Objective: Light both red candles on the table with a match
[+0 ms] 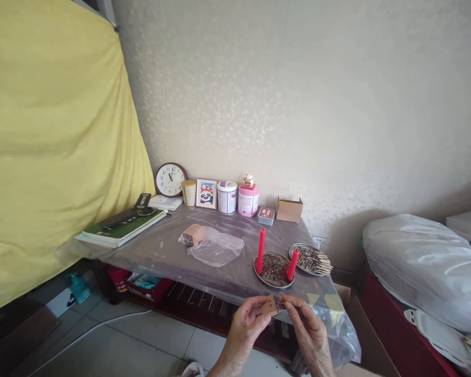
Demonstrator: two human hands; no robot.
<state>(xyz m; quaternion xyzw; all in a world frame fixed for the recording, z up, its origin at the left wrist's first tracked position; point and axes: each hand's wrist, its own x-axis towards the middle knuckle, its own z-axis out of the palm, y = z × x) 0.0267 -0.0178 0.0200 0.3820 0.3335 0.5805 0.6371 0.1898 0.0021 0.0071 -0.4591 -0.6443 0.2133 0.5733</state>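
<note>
My left hand (253,315) is closed round a small brown matchbox (269,306) with red marks, held in front of the table's near edge. Just to its right, my right hand (304,317) pinches a thin match (281,302) whose tip points toward the box. I cannot tell whether the two touch. Beyond the hands, a tall red candle (261,251) and a shorter, leaning red candle (292,265) stand on a round metal plate (275,286). No flame shows on either one. Many matchsticks (321,263) lie on a second plate (294,247) at the right.
A crumpled plastic bag (215,248) partly covers a cardboard box (193,234) mid-table. Along the wall stand a clock (171,179), a framed panda picture (206,193), tubs (227,198) and an open carton (289,210). Books (121,226) lie left; a large plastic bag (424,267) sits right.
</note>
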